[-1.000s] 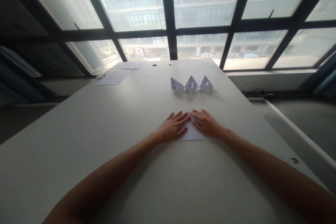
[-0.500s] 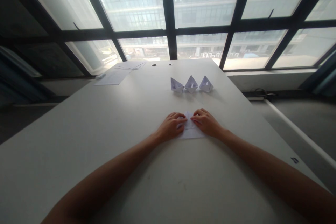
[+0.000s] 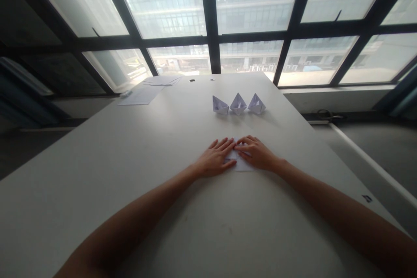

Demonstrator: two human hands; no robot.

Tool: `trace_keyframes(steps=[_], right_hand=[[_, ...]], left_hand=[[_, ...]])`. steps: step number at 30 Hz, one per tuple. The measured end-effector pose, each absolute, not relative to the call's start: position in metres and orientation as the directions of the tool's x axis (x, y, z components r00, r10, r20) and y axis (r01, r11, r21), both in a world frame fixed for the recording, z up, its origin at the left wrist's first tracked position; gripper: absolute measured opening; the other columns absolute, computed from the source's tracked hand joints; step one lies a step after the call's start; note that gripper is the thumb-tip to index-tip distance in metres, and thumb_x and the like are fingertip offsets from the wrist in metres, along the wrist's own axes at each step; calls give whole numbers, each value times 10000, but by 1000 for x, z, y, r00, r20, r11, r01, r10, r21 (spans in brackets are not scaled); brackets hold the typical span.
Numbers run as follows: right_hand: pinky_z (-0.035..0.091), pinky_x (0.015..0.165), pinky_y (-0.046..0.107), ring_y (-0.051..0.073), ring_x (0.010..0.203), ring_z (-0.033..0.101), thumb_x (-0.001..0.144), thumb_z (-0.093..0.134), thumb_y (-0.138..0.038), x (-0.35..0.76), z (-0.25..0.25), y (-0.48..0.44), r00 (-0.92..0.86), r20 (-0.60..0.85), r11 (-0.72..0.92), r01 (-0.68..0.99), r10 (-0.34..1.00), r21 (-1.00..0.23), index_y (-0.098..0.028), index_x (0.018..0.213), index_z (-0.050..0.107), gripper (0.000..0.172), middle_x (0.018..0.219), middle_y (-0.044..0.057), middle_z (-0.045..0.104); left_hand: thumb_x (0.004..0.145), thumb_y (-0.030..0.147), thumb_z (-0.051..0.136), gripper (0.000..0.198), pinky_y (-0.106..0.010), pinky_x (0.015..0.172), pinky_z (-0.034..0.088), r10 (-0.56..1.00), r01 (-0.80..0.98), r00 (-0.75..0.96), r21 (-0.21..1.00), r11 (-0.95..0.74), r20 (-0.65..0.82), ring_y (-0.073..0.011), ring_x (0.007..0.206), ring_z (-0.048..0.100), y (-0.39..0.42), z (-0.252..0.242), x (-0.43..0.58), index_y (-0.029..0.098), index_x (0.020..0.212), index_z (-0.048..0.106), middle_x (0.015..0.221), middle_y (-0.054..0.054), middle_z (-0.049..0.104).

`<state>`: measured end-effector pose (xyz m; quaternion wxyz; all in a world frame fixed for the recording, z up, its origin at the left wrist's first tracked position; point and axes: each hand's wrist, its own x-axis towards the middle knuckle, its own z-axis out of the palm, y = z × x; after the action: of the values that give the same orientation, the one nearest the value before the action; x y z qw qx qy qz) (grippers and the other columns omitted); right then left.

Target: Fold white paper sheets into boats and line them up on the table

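on the white table (image 3: 130,173), my left hand (image 3: 215,160) lies flat, fingers spread, and my right hand (image 3: 257,155) presses bent fingertips on folded paper (image 3: 240,165); edge sticker (image 3: 367,198) unreadable.

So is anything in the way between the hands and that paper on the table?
No, nothing visible. The left hand lies flat on the folded paper, and the right hand rests on it too. The three paper boats stand apart, farther back on the table.
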<state>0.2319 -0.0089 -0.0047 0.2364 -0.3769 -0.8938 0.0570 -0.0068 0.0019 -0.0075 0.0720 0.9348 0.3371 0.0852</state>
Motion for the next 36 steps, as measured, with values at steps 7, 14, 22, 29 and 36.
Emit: trace_keyframes(steps=[7,14,22,29,36], right_hand=[[436,947,379,227,1034,557,966,535,-250,230,-5,-9,-591,369,690,678,717,-255,-256,1101,731,238,1085,87,645],[447,927,367,223,1020,565,945,561,-216,229,-3,-8,-600,363,694,679,713,-241,-261,1105,729,236,1078,82,647],[448,930,367,226,1033,573,949,552,-207,228,-5,-9,-550,379,652,720,745,-238,-246,1107,717,232,1086,82,657],[463,948,376,233,1034,623,958,529,-218,232,-10,-4,-477,391,595,756,787,-275,-213,1029,741,224,1083,88,711],[343,1135,493,283,1349,487,962,537,-389,232,-13,-6,-565,344,657,696,750,-290,-199,1315,621,410,1404,139,579]], left_hand=[[972,662,325,785,-471,1220,97,634,621,772,172,-765,36,-268,1524,111,2,-5,-8,220,1592,135,1642,-95,140],[961,670,354,793,-519,1213,91,636,622,770,161,-766,55,-292,1524,88,-7,-5,-14,234,1590,149,1642,-119,131],[872,698,527,892,-558,1212,109,599,569,790,211,-795,129,-312,1511,172,-10,1,-10,257,1578,206,1617,-115,256],[914,525,593,601,-446,1211,256,626,560,743,293,-775,236,-247,1405,432,-3,-5,-7,247,1438,499,1488,-81,501],[976,517,492,560,-486,1215,222,669,605,710,297,-739,220,-244,1444,368,-1,-5,-7,241,1463,463,1525,-81,447]])
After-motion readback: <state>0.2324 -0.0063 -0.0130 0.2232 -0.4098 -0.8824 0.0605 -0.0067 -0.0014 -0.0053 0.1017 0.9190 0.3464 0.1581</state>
